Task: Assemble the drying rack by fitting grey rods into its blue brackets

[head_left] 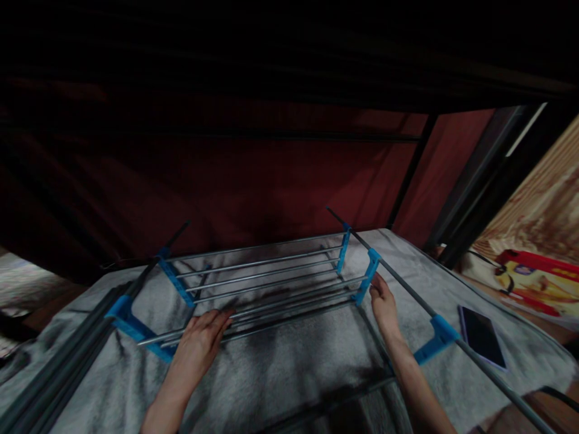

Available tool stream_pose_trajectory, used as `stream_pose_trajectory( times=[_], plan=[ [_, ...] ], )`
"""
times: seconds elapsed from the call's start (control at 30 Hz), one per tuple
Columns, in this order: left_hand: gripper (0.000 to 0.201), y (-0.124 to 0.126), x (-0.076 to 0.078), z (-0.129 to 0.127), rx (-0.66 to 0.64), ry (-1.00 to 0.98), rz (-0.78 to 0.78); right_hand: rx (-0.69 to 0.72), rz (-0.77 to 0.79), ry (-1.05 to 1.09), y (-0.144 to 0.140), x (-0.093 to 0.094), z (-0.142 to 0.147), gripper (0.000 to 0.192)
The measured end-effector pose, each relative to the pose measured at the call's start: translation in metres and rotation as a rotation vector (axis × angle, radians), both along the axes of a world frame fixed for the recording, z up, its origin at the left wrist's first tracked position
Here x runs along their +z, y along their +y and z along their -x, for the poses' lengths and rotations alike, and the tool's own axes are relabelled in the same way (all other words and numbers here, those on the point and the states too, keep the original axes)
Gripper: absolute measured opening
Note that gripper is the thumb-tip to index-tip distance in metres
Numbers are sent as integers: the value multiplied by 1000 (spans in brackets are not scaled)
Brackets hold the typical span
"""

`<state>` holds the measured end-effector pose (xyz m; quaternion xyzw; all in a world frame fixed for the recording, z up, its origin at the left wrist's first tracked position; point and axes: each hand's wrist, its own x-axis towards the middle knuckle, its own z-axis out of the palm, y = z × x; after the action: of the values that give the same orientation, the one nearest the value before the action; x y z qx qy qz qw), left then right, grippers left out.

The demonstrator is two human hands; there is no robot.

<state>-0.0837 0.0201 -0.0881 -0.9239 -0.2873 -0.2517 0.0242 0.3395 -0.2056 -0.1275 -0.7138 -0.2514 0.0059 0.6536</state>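
A partly assembled rack of thin metal tubes [266,278] and blue plastic brackets lies on a grey blanket. My left hand [203,334] is closed over a metal tube beside the left blue bracket [140,328]; one tube end sticks out past that bracket. At the other end, my right hand [383,301] has its fingers curled against the outer edge of a right blue bracket [365,280]. Its fingertips are partly hidden there. Nearer to me, another blue bracket [438,342] sits on the long grey side pole [407,290].
Several loose grey poles [67,355] lie together at the left on the blanket [280,374]. A phone [483,336] rests at the right, past the side pole. Beyond it is a red and yellow package [538,280]. A dark frame [411,169] and red cloth [253,181] stand behind.
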Motion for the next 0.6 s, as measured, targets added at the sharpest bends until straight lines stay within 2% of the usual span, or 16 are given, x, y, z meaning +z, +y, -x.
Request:
stream_pose_trajectory(
  times=[0.23, 0.37, 0.47, 0.6],
  plan=[
    [47, 3, 1, -3, -2, 15, 69, 8, 49, 7, -4, 3, 4, 72],
    [39, -14, 11, -7, 51, 70, 113, 1, 108, 15, -11, 0, 2, 75],
    [33, -28, 17, -11, 115, 54, 130, -13, 172, 2, -15, -8, -7, 79],
    [29, -43, 23, -19, 133, 34, 164, 23, 229, -6, -18, -18, -18, 78]
  ],
)
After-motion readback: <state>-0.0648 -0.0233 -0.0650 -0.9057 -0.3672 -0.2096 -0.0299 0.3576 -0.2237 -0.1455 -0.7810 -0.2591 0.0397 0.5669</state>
